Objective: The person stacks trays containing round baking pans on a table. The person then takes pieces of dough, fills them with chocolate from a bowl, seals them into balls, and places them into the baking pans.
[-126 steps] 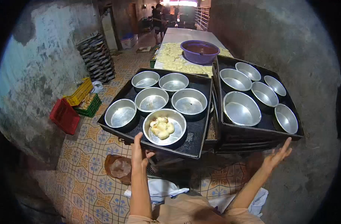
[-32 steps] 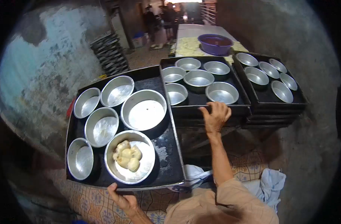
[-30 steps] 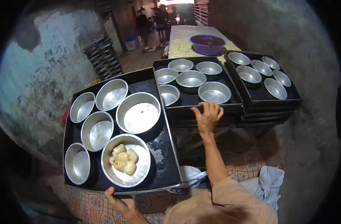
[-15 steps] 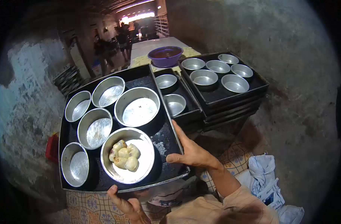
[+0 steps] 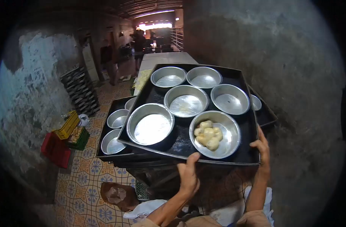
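A black tray (image 5: 180,145) with several round metal pans is held up by both hands, tilted a little. My left hand (image 5: 188,176) grips its near edge, thumb on the rim. Around the right near corner my right hand (image 5: 263,149) is closed, its thumb on the side rim. A clump of pale dough balls (image 5: 209,136) lies in the front pan (image 5: 233,132); the other pans on this tray hold no dough. Below and to the left sits another black tray (image 5: 120,156) with pans, and part of a third tray (image 5: 269,117) shows at the right.
Behind the trays stretches a white table (image 5: 169,58) with pale dough at its left. Red (image 5: 56,149), yellow (image 5: 69,125) and green crates (image 5: 81,140) stand at left, near stacked dark slats (image 5: 80,90). A brown bag (image 5: 118,195) lies on the floor. People stand far back.
The held tray has moved right, from the left side to over the other trays, and has turned. My right hand has gone from the tray's long side to its near right corner.
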A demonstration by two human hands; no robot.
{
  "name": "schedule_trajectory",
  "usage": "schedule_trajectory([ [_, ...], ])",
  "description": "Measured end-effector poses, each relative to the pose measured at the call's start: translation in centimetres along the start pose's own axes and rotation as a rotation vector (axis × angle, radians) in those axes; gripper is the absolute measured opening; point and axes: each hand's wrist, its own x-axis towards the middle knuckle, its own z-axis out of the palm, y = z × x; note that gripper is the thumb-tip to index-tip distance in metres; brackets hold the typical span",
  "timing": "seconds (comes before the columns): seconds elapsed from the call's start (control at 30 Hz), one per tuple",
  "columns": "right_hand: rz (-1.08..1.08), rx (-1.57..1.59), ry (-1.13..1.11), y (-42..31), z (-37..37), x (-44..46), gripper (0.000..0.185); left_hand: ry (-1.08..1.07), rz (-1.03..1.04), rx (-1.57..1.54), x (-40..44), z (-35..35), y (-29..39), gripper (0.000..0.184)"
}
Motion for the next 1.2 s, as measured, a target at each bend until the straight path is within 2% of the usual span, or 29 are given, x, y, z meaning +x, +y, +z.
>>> schedule_trajectory([
  [0.07,-0.063,0.013,-0.014,2.0,-4.7,2.5,0.08,-0.101,-0.035,0.06,1.4,2.9,-1.7,0.042],
  [0.13,-0.014,-0.046,0.065,2.3,-7.9,4.4,0.079,-0.143,0.002,0.108,2.9,5.9,-4.8,0.061],
  [0.17,-0.012,0.083,0.053,2.4,-8.5,5.0,0.077,-0.296,-0.282,0.188,2.8,6.2,-3.5,0.073],
  [0.2,0.028,0.075,0.045,2.6,-10.0,5.8,0.074,-0.252,-0.319,0.198,3.0,7.0,-4.1,0.065],
  [0.27,0.017,0.035,0.076,2.6,-11.5,6.9,0.073,-0.401,-0.521,0.334,4.5,6.4,-3.6,0.079],
  [0.37,0.08,-0.061,0.104,2.8,-12.6,8.1,0.075,-0.636,-0.597,0.708,5.9,5.3,-0.8,0.103],
  [0.4,0.119,-0.085,0.119,3.0,-13.0,8.6,0.075,-0.736,-0.471,0.983,6.7,3.9,-0.6,0.079],
  [0.47,0.1,-0.162,0.077,2.7,-14.0,10.1,0.077,-0.681,-0.372,1.228,6.2,4.3,3.6,0.054],
  [0.53,0.114,-0.245,0.066,2.8,-15.1,9.8,0.079,-0.347,0.149,1.228,7.0,2.1,3.9,0.038],
  [0.6,0.12,-0.285,0.099,4.0,-15.7,9.9,0.082,-0.061,0.508,1.102,10.4,1.6,3.7,0.042],
  [0.67,0.086,-0.33,0.117,3.7,-15.6,11.0,0.085,0.075,0.615,1.117,13.9,0.9,2.6,0.056],
  [0.73,0.082,-0.263,0.116,2.7,-14.7,10.8,0.085,0.049,0.693,1.185,15.5,1.3,2.2,0.071],
  [0.8,0.095,-0.225,0.151,3.2,-14.7,10.6,0.086,0.178,0.664,1.077,15.8,2.1,2.7,0.077],
  [0.87,0.038,-0.265,0.12,2.6,-14.8,10.6,0.086,0.162,0.746,1.187,19.2,-0.7,1.2,0.069],
  [0.93,-0.007,-0.297,0.14,1.8,-14.0,10.4,0.085,-0.024,0.181,0.748,17.7,1.0,3.1,0.058],
  [0.97,0.034,-0.296,0.137,1.1,-13.3,10.2,0.084,-0.031,0.178,0.7,18.5,0.4,2.7,0.052],
  [1.0,0.034,-0.29,0.129,1.0,-13.4,10.3,0.084,-0.082,0.157,0.623,18.2,0.5,2.9,0.052],
  [1.07,0.032,-0.28,0.114,0.7,-14.0,10.9,0.083,-0.045,0.109,0.572,16.7,1.2,3.5,0.051],
  [1.13,0.043,-0.226,0.082,0.0,-13.6,11.0,0.081,-0.014,0.146,0.692,15.8,0.0,3.6,0.052],
  [1.2,0.049,-0.196,0.016,-0.5,-14.5,11.5,0.08,-0.016,0.139,0.588,13.7,-0.2,3.8,0.053],
])
